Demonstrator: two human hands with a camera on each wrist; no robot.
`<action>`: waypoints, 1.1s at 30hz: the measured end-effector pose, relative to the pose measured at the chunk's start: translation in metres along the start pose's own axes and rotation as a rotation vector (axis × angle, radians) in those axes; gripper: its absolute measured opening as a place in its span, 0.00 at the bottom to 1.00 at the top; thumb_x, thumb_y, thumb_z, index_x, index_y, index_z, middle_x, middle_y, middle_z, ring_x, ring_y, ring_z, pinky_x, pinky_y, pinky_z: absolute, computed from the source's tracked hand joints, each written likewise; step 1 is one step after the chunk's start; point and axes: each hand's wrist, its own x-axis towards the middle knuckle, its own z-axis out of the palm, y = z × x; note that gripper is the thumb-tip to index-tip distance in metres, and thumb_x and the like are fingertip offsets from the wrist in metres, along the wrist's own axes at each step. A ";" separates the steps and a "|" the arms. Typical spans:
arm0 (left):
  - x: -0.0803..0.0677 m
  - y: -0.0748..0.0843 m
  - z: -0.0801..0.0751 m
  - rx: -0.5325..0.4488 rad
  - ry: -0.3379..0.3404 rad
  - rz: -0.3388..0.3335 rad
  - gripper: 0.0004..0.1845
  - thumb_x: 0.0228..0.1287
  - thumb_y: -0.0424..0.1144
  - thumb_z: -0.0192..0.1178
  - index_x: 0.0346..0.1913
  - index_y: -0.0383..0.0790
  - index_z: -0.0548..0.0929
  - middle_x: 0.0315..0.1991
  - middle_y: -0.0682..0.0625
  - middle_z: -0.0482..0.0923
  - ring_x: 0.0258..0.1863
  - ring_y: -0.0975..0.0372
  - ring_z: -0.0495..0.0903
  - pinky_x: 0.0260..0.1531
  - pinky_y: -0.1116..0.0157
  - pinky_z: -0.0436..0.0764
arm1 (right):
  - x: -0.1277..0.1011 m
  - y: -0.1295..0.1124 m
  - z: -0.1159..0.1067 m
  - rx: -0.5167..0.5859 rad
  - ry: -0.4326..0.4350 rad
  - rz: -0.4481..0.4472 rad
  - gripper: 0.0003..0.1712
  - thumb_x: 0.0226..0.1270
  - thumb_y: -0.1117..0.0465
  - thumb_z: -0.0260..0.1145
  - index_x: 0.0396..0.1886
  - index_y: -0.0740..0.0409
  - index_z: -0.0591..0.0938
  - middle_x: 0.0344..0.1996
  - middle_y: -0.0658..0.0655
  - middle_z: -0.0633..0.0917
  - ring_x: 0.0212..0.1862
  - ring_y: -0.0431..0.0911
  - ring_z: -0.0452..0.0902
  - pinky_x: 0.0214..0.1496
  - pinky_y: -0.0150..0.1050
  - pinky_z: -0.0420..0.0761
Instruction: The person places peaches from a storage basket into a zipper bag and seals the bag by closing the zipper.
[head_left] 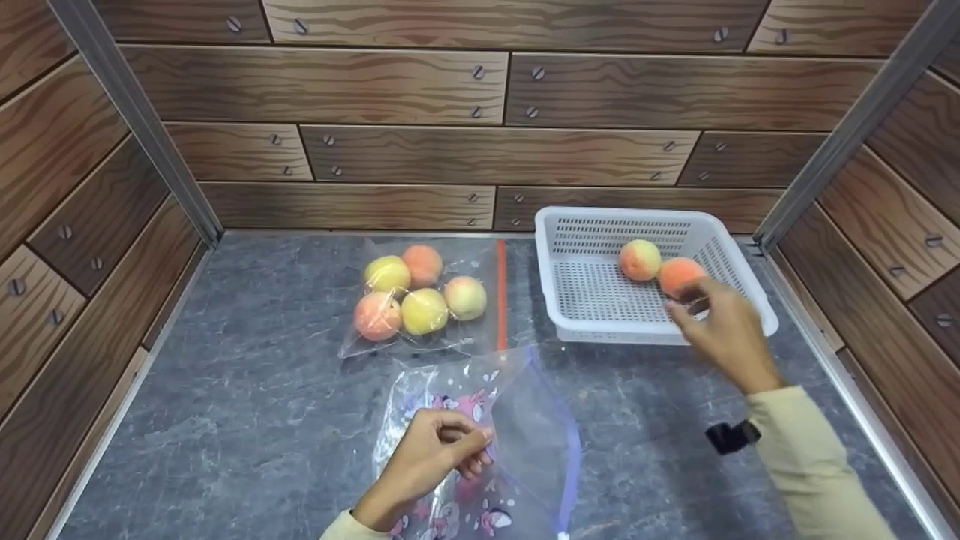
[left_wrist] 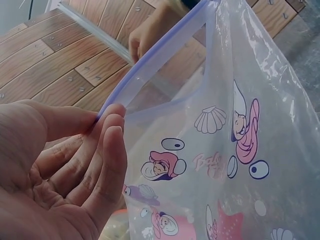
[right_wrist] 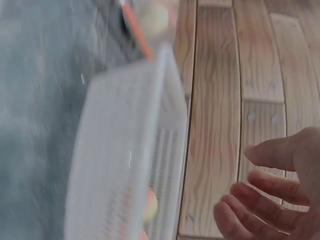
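My left hand (head_left: 439, 450) pinches the open edge of a clear zip bag (left_wrist: 195, 130) with a purple zip strip and pink cartoon prints. In the left wrist view, thumb and fingertips meet at that strip, and the bag's mouth gapes. My right hand (head_left: 716, 326) hovers over the front right of a white plastic basket (head_left: 551, 300), its fingers loosely bent and holding nothing. Just beyond those fingers an orange-red peach (head_left: 681, 276) lies in the basket. Beside it is a yellow-and-red peach (head_left: 640, 260). The right wrist view is blurred.
Left of the basket lies another clear bag (head_left: 491, 341) with a red-orange strip (head_left: 501, 292), holding several peaches (head_left: 424, 311). Wood-patterned walls (head_left: 397, 86) enclose the grey marbled table (head_left: 247, 420) at the back and sides.
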 end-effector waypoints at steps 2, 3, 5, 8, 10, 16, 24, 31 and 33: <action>0.000 0.000 0.000 -0.006 -0.002 -0.008 0.13 0.67 0.35 0.67 0.34 0.22 0.85 0.23 0.41 0.85 0.18 0.65 0.81 0.23 0.67 0.86 | 0.015 0.008 -0.005 -0.043 0.039 -0.014 0.12 0.62 0.68 0.71 0.43 0.72 0.82 0.39 0.71 0.85 0.39 0.63 0.82 0.42 0.58 0.79; 0.000 -0.001 0.000 -0.007 -0.002 -0.009 0.13 0.67 0.35 0.67 0.34 0.22 0.85 0.23 0.42 0.85 0.18 0.65 0.81 0.23 0.67 0.86 | 0.023 0.011 -0.006 -0.058 0.053 -0.017 0.13 0.62 0.68 0.70 0.43 0.73 0.82 0.39 0.72 0.85 0.39 0.64 0.82 0.42 0.59 0.78; -0.001 -0.002 0.000 -0.010 0.000 -0.010 0.14 0.67 0.35 0.67 0.33 0.22 0.85 0.23 0.43 0.85 0.18 0.65 0.81 0.23 0.67 0.86 | 0.036 0.019 -0.008 -0.089 0.076 -0.017 0.13 0.62 0.67 0.70 0.43 0.73 0.82 0.39 0.73 0.84 0.39 0.65 0.81 0.42 0.61 0.77; -0.001 -0.004 0.000 -0.011 0.000 -0.011 0.14 0.66 0.35 0.67 0.33 0.23 0.85 0.23 0.44 0.85 0.18 0.65 0.81 0.23 0.67 0.86 | 0.054 0.030 -0.008 -0.138 0.075 -0.002 0.14 0.62 0.66 0.70 0.43 0.73 0.81 0.40 0.74 0.83 0.40 0.67 0.79 0.41 0.63 0.75; -0.001 -0.004 0.000 -0.014 -0.002 -0.012 0.13 0.67 0.35 0.67 0.33 0.23 0.84 0.22 0.45 0.85 0.18 0.65 0.81 0.23 0.67 0.86 | 0.065 0.038 -0.007 -0.169 0.057 0.018 0.16 0.61 0.66 0.70 0.44 0.74 0.81 0.41 0.75 0.82 0.42 0.69 0.78 0.43 0.64 0.74; 0.001 -0.004 0.000 -0.039 -0.007 -0.036 0.13 0.67 0.34 0.67 0.35 0.21 0.84 0.23 0.44 0.85 0.18 0.66 0.81 0.22 0.70 0.85 | 0.090 0.063 0.002 -0.251 -0.029 0.082 0.22 0.61 0.65 0.67 0.52 0.75 0.79 0.47 0.79 0.81 0.49 0.77 0.75 0.47 0.71 0.73; 0.003 -0.005 0.000 -0.070 -0.006 -0.046 0.15 0.67 0.32 0.66 0.35 0.17 0.83 0.22 0.44 0.84 0.17 0.67 0.80 0.21 0.71 0.84 | 0.104 0.095 0.023 -0.240 -0.242 0.125 0.27 0.60 0.70 0.56 0.60 0.79 0.73 0.53 0.83 0.77 0.53 0.78 0.73 0.54 0.71 0.73; 0.006 -0.004 -0.002 -0.071 -0.007 -0.063 0.15 0.67 0.33 0.66 0.33 0.18 0.83 0.21 0.44 0.84 0.17 0.67 0.81 0.22 0.71 0.84 | 0.109 0.115 0.037 -0.188 -0.447 0.145 0.30 0.56 0.71 0.55 0.58 0.88 0.68 0.52 0.86 0.75 0.55 0.79 0.71 0.59 0.70 0.71; 0.007 -0.004 -0.003 -0.072 -0.006 -0.067 0.15 0.67 0.33 0.66 0.33 0.18 0.83 0.21 0.44 0.84 0.17 0.67 0.81 0.22 0.71 0.84 | 0.110 0.119 0.039 -0.190 -0.489 0.151 0.30 0.60 0.69 0.55 0.59 0.88 0.67 0.53 0.87 0.73 0.56 0.80 0.69 0.61 0.70 0.70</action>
